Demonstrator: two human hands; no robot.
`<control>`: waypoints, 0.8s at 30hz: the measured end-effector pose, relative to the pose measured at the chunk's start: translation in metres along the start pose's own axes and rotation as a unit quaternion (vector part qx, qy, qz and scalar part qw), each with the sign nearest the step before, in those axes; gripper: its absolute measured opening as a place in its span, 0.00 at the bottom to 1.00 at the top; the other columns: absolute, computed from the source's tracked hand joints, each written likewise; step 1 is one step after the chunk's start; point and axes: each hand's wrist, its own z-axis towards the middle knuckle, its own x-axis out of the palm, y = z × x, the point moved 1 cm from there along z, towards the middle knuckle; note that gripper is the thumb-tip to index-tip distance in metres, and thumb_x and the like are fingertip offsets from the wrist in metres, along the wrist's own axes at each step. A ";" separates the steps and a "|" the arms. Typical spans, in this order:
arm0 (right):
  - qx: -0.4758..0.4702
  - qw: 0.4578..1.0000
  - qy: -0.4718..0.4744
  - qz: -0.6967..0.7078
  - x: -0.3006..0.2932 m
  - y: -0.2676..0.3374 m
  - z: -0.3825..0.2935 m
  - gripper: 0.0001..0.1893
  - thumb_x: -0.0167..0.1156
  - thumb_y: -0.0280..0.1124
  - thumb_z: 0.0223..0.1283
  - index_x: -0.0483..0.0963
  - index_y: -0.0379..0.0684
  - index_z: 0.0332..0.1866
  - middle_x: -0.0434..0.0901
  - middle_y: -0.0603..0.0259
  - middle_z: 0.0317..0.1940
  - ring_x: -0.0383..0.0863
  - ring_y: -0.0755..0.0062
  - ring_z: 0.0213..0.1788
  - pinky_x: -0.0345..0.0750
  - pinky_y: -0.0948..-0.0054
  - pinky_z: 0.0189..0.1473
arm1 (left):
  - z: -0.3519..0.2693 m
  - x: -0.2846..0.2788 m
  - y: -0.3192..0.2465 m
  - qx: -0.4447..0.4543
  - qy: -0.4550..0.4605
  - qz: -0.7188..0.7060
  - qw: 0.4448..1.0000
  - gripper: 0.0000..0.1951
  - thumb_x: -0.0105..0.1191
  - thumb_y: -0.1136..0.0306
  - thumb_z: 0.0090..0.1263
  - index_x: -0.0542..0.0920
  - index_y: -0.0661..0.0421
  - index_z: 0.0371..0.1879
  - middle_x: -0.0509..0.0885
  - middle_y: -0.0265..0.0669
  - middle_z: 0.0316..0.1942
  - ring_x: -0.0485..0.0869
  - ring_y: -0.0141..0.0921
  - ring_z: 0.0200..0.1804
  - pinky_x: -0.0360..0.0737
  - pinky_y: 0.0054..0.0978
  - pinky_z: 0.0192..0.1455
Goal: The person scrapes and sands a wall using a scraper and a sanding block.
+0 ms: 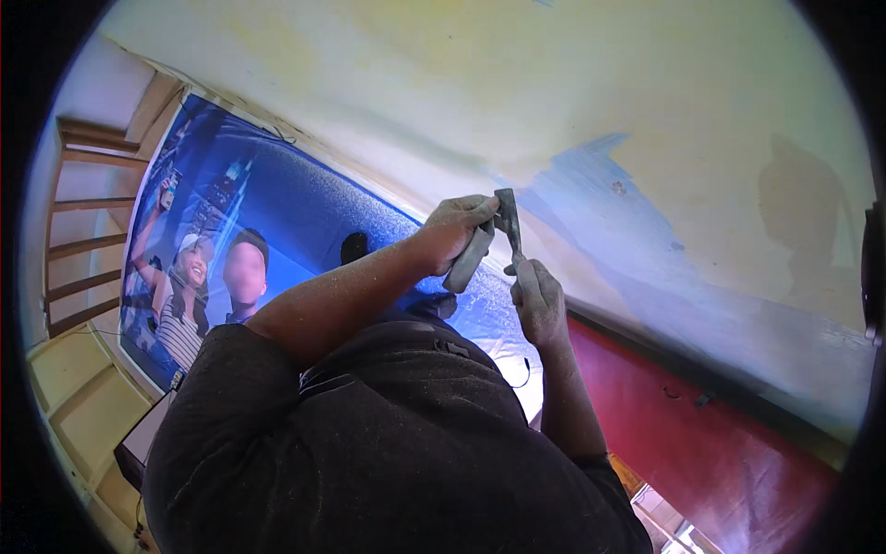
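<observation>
My left hand point(453, 232) grips a flat grey block point(471, 262), perhaps a sanding block or a stone; its exact kind is unclear. In my right hand point(538, 299) is a dusty scraper point(509, 216), held by its narrow handle with the wide blade pointing up and away from me. The blade's left edge sits right beside my left fingertips; whether they touch it I cannot tell. Both hands and forearms carry pale dust. Beyond them rises a wall point(609, 90) with yellowish paint and a scraped, bluish-white patch point(588, 180).
A blue printed banner point(311, 187), strewn with pale dust, spreads below on the left. Wooden rungs or shelves point(93, 204) stand at the far left, near a dark-edged box point(142, 436). A red panel point(692, 415) with a dark upper edge runs along the wall's lower right.
</observation>
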 end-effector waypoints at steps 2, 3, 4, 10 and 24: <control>0.154 0.985 0.067 0.031 -0.009 -0.017 0.003 0.20 0.66 0.37 0.80 0.77 0.34 0.66 0.87 0.46 0.38 0.91 0.47 0.40 0.84 0.54 0.47 | -0.005 0.003 -0.001 -0.009 -0.004 0.002 1.000 0.19 0.57 0.50 0.91 0.89 0.55 0.52 0.82 0.29 0.27 0.78 0.24 0.25 0.77 0.26 0.30; 0.151 0.986 0.068 0.030 -0.006 -0.013 0.002 0.20 0.66 0.37 0.80 0.77 0.34 0.66 0.87 0.46 0.38 0.91 0.47 0.40 0.84 0.54 0.47 | -0.004 0.000 0.002 -0.006 -0.004 0.002 1.000 0.19 0.57 0.50 0.91 0.89 0.55 0.52 0.82 0.29 0.27 0.78 0.24 0.25 0.77 0.26 0.30; 0.038 0.998 0.006 -0.049 -0.001 -0.007 -0.001 0.21 0.67 0.38 0.79 0.76 0.37 0.67 0.88 0.46 0.38 0.91 0.46 0.42 0.84 0.53 0.48 | -0.001 -0.005 0.007 0.005 -0.031 0.004 1.000 0.18 0.57 0.51 0.91 0.89 0.55 0.50 0.82 0.29 0.27 0.78 0.24 0.25 0.77 0.26 0.30; -0.123 0.956 -0.116 -0.239 0.011 0.009 -0.003 0.25 0.69 0.36 0.76 0.71 0.43 0.72 0.88 0.43 0.53 0.92 0.41 0.52 0.86 0.46 0.52 | -0.027 0.004 -0.013 0.066 -0.119 0.095 0.986 0.18 0.57 0.54 0.91 0.88 0.55 0.40 0.82 0.28 0.28 0.78 0.19 0.30 0.77 0.24 0.34; -0.033 0.997 -0.059 -0.036 0.005 0.009 0.029 0.22 0.54 0.37 0.88 0.79 0.31 0.72 0.81 0.57 0.33 0.82 0.71 0.37 0.81 0.69 0.46 | -0.033 0.012 0.001 0.213 -0.010 0.527 0.823 0.48 0.64 0.49 0.82 0.52 0.58 0.91 0.92 0.49 0.56 0.94 0.49 0.51 0.90 0.45 0.56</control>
